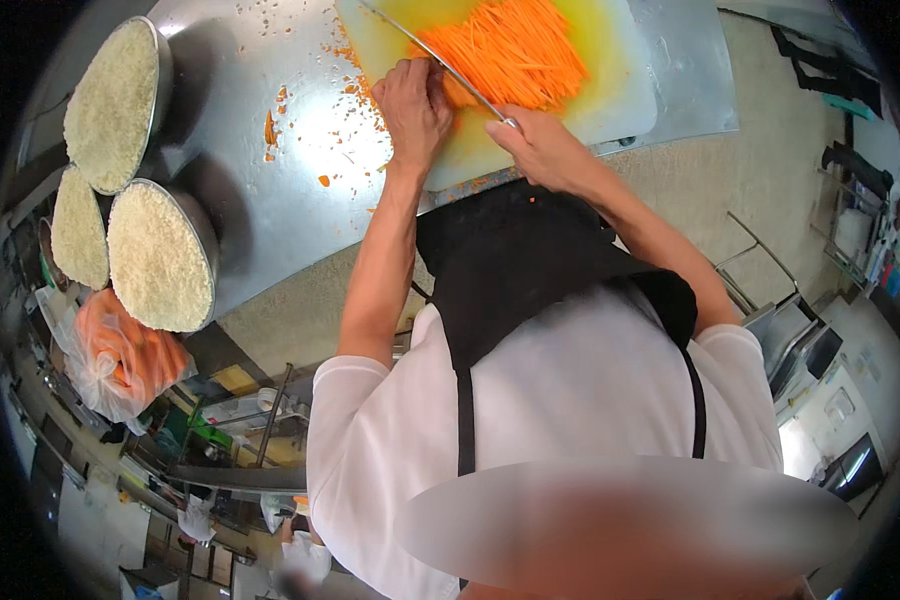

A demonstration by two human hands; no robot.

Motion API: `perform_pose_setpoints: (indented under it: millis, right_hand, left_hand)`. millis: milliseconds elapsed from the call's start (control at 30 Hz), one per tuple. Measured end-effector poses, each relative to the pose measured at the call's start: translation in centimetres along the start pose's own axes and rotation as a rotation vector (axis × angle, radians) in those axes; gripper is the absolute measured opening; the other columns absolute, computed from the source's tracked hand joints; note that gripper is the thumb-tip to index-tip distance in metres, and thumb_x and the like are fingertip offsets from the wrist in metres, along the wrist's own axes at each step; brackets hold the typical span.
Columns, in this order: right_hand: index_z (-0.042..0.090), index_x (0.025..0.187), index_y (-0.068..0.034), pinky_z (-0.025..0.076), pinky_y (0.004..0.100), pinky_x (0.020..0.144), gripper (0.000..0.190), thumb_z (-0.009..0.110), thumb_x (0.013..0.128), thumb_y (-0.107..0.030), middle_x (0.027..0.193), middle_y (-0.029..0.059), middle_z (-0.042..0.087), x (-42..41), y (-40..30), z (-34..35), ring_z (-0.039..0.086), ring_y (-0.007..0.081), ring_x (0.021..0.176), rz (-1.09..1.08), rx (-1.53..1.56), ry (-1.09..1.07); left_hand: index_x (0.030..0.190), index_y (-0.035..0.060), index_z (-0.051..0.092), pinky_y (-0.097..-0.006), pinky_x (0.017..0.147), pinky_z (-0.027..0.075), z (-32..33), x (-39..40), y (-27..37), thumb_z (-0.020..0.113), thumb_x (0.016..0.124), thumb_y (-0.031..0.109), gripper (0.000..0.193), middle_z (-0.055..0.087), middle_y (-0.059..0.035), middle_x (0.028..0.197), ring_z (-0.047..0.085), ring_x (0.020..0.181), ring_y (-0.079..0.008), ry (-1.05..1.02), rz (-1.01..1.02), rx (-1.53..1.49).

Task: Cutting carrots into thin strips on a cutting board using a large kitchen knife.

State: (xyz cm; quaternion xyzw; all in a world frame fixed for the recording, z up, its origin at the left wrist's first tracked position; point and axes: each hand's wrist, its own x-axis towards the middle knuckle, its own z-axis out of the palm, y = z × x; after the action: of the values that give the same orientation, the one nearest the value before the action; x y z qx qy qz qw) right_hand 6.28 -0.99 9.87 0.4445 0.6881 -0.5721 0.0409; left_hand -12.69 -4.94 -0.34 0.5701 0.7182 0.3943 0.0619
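Note:
My right hand [544, 150] is closed around the handle of a kitchen knife [450, 69], whose blade slants up and left over the cutting board. Close to the blade's left side, my left hand [416, 109] rests with curled fingers at the carrot; what its fingertips press is partly hidden. A piece of carrot [459, 93] shows beside the blade, near the left knuckles. To the right of the knife lies a wide heap of shredded carrot [521, 56]. Under it all is a pale cutting board [622, 101], stained yellow around the heap.
Small carrot scraps [271, 131] are scattered over the steel table [307, 202]. At the left stand metal bowls heaped with white grains [112, 105], apparently rice. A clear plastic bag of carrots [131, 352] sits beyond them. Other people [304, 555] are in the background at lower left.

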Motion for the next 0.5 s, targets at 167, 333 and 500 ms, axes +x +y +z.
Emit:
perform_pose_setpoints:
  millis: [167, 333, 500]
  right_hand:
    - [0.059, 0.098, 0.006, 0.050, 0.0452, 0.064, 0.044, 0.050, 0.105, -0.036, 0.064, 0.0171, 0.058, 0.0, -1.7, -1.5, 0.064, 0.0297, 0.060, -0.047, -0.069, -0.018]
    - [0.060, 0.099, 0.005, 0.049, 0.0410, 0.056, 0.042, 0.050, 0.105, -0.035, 0.063, 0.0153, 0.058, 0.9, -0.2, 0.0, 0.060, 0.0249, 0.052, -0.178, -0.007, 0.046]
    - [0.061, 0.100, 0.004, 0.048, 0.0384, 0.052, 0.042, 0.050, 0.106, -0.036, 0.060, 0.0112, 0.056, -0.4, -1.2, -0.9, 0.058, 0.0212, 0.047, 0.048, 0.072, -0.060]
  left_hand:
    - [0.091, 0.0077, 0.063, -0.0403, 0.077, 0.035, 0.2, -0.3, -0.9, 0.063, 0.086, 0.002, 0.007, 0.058, -0.0080, 0.081, 0.057, 0.081, -0.0276, 0.034, 0.008, -0.045]
    - [0.089, 0.0076, 0.061, -0.0403, 0.077, 0.035, 0.2, -0.2, -0.8, 0.063, 0.085, 0.002, 0.007, 0.058, -0.0076, 0.080, 0.057, 0.081, -0.0273, 0.001, -0.005, -0.036]
    - [0.087, 0.0072, 0.059, -0.0407, 0.077, 0.035, 0.1, -0.4, -0.7, 0.063, 0.084, 0.002, 0.007, 0.057, -0.0079, 0.079, 0.057, 0.080, -0.0282, 0.021, -0.008, -0.047]
